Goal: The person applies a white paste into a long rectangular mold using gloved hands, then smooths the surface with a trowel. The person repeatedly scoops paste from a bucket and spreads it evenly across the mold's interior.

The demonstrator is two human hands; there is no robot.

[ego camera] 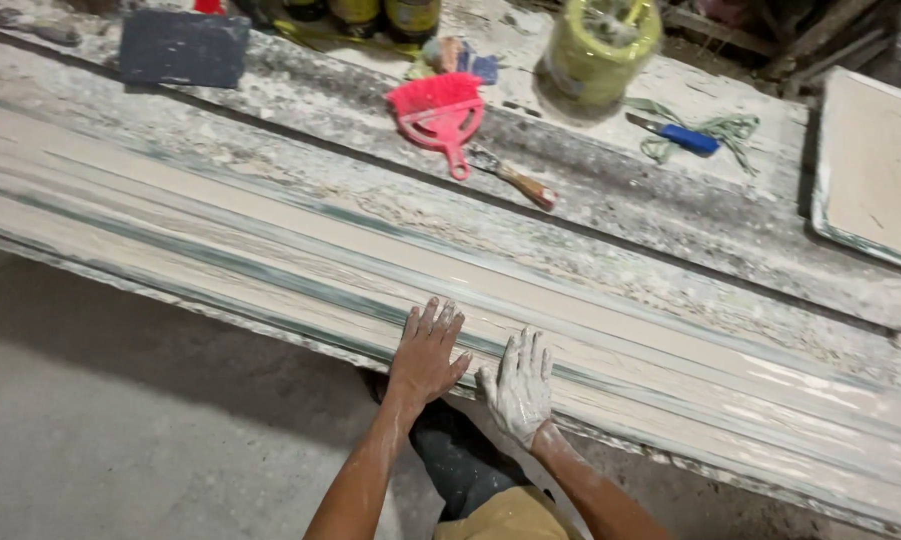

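Long plaster moulding (590,330): pale, wet-looking, ridged lengthwise with grey-green grooves; runs diagonally across a workbench (670,220) from upper left to lower right, along the bench's near edge.

Left hand (425,355): open, fingers spread, palm flat on the moulding's near ridges. Lightly dusted.

Right hand (518,385): open, fingers together and extended, palm down on the moulding just beside the left hand; heavily coated in white plaster.

Workbench surface: rough, crusted with dried plaster splashes and grit, grey-white throughout.

Items on the far side of the bench, well apart from the hands:
- Red hand brush (438,112), bristles away from the person, handle toward the moulding.
- Scraper with wooden handle (515,180), lying just beside the brush handle.
- Yellow-green bucket (595,50), blurred.
- Blue-handled tool (682,136) resting on a tangle of green cord (735,130).
- Dark flat pad (183,47) at the upper left.
- Row of dark bottles (370,15) at the top edge, partly cut off.

Right edge: flat pale slab in a rimmed tray (870,170).

Floor (120,430): bare grey concrete, dusty, shadowed under the bench edge.
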